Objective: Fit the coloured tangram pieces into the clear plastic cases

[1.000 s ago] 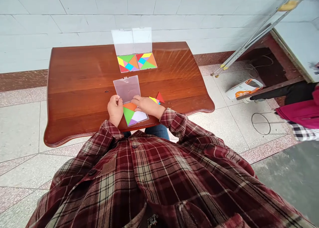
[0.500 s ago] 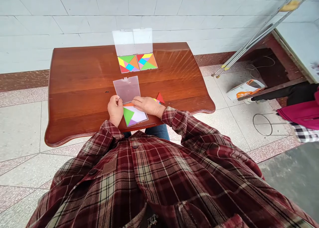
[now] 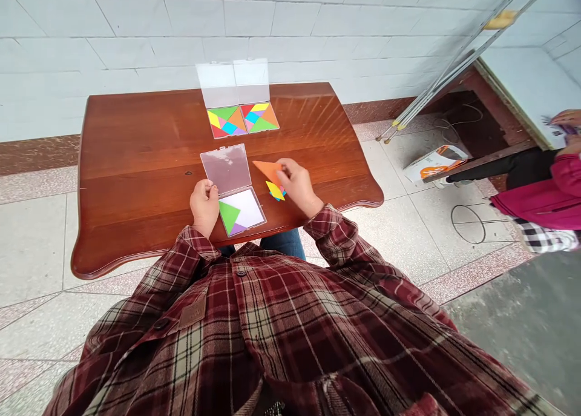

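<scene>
Orange triangle (image 3: 265, 169): lifted from box (image 3: 250, 208), pinched in right hand (image 3: 297, 184); green piece (image 3: 229, 215), purple piece (image 3: 237, 228) remain. Left hand (image 3: 204, 206): fingers curled, hold unclear.

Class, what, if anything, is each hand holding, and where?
Right hand: orange tangram triangle, by its right side. Left hand: at the near case's left edge; grip unclear.

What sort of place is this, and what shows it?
Perhaps a care or activity room: a white rectangular-tiled wall, slim silvery metal crutches, and a reddish-brown, curved-edge wooden table.
</scene>
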`<action>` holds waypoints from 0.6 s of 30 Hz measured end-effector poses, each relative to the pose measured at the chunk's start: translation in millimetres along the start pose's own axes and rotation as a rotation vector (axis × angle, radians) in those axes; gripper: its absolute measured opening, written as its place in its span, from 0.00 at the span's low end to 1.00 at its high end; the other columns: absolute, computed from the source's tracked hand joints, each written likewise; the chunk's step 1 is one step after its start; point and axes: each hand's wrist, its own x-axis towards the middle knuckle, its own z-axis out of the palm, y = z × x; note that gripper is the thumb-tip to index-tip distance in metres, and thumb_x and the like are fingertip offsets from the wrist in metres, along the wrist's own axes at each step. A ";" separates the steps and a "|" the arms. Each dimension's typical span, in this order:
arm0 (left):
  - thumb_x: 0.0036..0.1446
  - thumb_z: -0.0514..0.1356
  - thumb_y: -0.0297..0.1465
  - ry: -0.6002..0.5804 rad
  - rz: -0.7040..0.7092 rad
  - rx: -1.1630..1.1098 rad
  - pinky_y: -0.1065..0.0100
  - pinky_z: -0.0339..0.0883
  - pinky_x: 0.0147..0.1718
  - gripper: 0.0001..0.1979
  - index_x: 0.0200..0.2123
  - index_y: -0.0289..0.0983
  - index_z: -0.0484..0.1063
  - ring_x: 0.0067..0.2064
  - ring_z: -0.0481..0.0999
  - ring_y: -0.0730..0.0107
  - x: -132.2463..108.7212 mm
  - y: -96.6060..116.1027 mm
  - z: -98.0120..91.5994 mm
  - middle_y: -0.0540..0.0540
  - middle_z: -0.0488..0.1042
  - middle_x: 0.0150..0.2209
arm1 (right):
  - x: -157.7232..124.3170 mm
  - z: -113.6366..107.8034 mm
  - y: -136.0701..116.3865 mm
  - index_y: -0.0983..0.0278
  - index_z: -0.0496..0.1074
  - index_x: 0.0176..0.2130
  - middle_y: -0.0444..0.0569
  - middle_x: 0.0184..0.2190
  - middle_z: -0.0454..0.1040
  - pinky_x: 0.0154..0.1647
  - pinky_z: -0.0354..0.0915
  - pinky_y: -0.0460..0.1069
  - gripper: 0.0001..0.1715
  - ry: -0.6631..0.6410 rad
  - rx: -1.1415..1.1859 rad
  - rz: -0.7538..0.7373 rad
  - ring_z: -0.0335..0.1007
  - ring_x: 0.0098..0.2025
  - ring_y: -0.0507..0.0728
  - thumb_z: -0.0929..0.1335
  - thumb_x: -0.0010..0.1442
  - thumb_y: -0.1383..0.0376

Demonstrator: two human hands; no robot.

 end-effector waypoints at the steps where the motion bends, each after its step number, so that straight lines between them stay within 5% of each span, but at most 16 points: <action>1: 0.54 0.59 0.29 0.003 -0.001 -0.002 0.67 0.65 0.38 0.03 0.34 0.39 0.68 0.32 0.72 0.71 0.3 0.0 0.0 0.52 0.72 0.29 | 0.2 -7.9 12.6 0.62 0.68 0.45 0.44 0.34 0.73 0.42 0.67 0.50 0.13 0.073 0.051 0.087 0.70 0.37 0.54 0.64 0.60 0.64; 5: 0.53 0.59 0.29 0.007 -0.003 -0.012 0.67 0.65 0.38 0.03 0.34 0.39 0.68 0.32 0.72 0.71 1.2 -1.2 0.1 0.52 0.72 0.29 | -5.4 -30.4 50.5 0.63 0.66 0.42 0.40 0.27 0.68 0.32 0.64 0.47 0.12 0.188 0.135 0.374 0.64 0.28 0.51 0.65 0.55 0.65; 9: 0.54 0.59 0.29 0.001 0.002 -0.017 0.67 0.65 0.37 0.03 0.34 0.39 0.68 0.32 0.72 0.71 2.1 -4.0 0.6 0.52 0.72 0.29 | -13.8 -33.0 60.4 0.63 0.66 0.40 0.41 0.28 0.69 0.31 0.65 0.48 0.10 0.126 0.116 0.465 0.63 0.26 0.51 0.65 0.55 0.65; 13: 0.54 0.58 0.29 0.001 0.000 -0.011 0.68 0.65 0.37 0.04 0.35 0.39 0.68 0.32 0.72 0.72 1.9 -4.4 1.2 0.52 0.72 0.29 | -13.6 -33.5 55.6 0.64 0.68 0.43 0.48 0.33 0.72 0.36 0.70 0.52 0.14 0.075 -0.015 0.443 0.68 0.32 0.55 0.65 0.56 0.65; 18: 0.54 0.58 0.28 0.005 0.007 0.010 0.68 0.65 0.38 0.03 0.34 0.39 0.68 0.32 0.72 0.72 -0.8 3.6 0.2 0.52 0.72 0.29 | -16.7 -29.2 21.5 0.68 0.71 0.47 0.61 0.46 0.74 0.54 0.66 0.59 0.18 0.134 -0.291 0.195 0.70 0.48 0.62 0.62 0.58 0.69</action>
